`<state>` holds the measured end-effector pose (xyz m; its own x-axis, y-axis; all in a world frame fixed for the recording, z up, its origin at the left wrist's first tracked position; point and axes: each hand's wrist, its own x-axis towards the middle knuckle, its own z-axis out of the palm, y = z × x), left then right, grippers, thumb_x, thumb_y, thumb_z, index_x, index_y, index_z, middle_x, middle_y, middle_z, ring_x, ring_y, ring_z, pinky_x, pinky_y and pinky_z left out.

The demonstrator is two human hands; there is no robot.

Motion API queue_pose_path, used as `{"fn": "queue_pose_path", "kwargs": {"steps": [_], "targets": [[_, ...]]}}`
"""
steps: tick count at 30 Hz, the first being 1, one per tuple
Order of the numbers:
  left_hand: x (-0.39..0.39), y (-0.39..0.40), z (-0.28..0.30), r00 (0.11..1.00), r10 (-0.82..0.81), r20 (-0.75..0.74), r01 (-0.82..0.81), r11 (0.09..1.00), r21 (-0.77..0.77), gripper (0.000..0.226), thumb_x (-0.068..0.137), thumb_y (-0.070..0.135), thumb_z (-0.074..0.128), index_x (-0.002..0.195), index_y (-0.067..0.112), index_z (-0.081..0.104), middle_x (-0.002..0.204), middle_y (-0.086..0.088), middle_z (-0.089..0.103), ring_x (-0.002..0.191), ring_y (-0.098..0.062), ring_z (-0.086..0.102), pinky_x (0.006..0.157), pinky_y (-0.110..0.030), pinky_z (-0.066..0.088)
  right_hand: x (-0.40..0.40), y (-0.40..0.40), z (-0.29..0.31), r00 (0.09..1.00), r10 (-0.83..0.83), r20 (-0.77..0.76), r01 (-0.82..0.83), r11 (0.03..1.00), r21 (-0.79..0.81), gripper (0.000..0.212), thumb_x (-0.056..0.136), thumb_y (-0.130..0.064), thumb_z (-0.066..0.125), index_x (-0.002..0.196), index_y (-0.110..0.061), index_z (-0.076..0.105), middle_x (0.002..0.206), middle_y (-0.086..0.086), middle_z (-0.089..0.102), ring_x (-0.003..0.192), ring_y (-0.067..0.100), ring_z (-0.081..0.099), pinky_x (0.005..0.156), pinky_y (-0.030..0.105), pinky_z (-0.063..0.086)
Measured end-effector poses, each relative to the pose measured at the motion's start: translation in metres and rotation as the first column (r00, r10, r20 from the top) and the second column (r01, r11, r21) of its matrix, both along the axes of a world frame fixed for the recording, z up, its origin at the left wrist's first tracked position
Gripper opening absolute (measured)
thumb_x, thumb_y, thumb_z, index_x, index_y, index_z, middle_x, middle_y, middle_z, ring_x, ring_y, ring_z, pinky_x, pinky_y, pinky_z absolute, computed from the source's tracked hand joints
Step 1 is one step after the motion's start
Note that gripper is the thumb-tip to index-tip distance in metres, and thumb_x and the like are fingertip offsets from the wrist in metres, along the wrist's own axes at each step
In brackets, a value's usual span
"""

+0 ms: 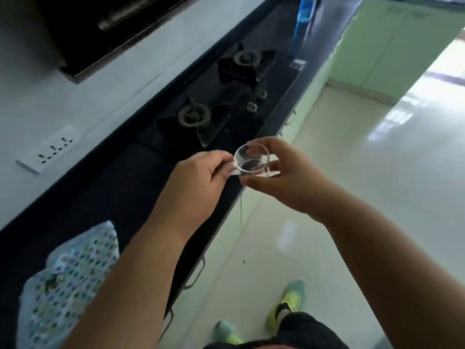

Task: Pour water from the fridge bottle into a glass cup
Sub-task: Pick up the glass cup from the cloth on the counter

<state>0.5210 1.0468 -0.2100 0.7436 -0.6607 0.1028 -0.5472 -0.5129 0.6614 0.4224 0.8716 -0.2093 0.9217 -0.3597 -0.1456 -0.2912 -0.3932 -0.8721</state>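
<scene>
A small clear glass cup [251, 161] is held in the air above the front edge of the black counter [120, 197]. My right hand [284, 177] wraps around its body, thumb under and fingers over the far side. My left hand [201, 177] pinches the cup's handle on its left side. The cup looks empty and tilts slightly toward me. A blue-labelled bottle [303, 11] stands blurred at the far end of the counter.
A two-burner gas stove [216, 96] is set into the counter behind the cup. A dotted cloth bag [68, 280] lies on the counter at lower left. A wall socket strip [50, 149] and range hood [100, 28] are at left. Pale floor and green cabinets lie at right.
</scene>
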Motion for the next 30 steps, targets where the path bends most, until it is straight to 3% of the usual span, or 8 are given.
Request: {"fn": "queue_pose_path", "kwargs": {"steps": [8,16,30], "targets": [[-0.039,-0.164,0.030,0.971,-0.238,0.038,0.239,0.971,-0.013,0.021,0.103,0.034,0.061,0.119,0.027,0.073,0.108,0.013,0.071,0.092,0.003,0.065,0.077,-0.001,0.045,-0.080,-0.133,0.030,0.970,-0.237,0.043,0.239,0.970,-0.052,0.058,0.082,-0.034,0.087,0.131,-0.038,0.056,0.123,-0.023,0.062,0.099,0.001,0.067,0.092,0.032,0.061],[-0.078,-0.293,0.053,0.933,-0.354,0.062,0.357,0.933,-0.049,0.023,0.103,0.031,0.062,0.122,0.024,0.073,0.106,0.011,0.072,0.090,0.002,0.067,0.079,-0.011,0.052,-0.135,-0.242,0.052,0.932,-0.356,0.067,0.360,0.931,-0.064,0.063,0.082,-0.032,0.086,0.137,-0.033,0.055,0.129,-0.016,0.063,0.104,0.008,0.069,0.095,0.041,0.061],[-0.093,-0.497,0.035,0.806,-0.585,0.087,0.586,0.810,0.014,0.021,0.102,0.032,0.063,0.119,0.024,0.073,0.101,0.005,0.075,0.089,-0.009,0.071,0.084,-0.035,0.063,-0.182,-0.405,0.041,0.837,-0.546,0.019,0.547,0.836,-0.056,0.064,0.083,-0.034,0.085,0.138,-0.034,0.054,0.131,-0.018,0.062,0.101,0.002,0.068,0.088,0.034,0.062]]}}
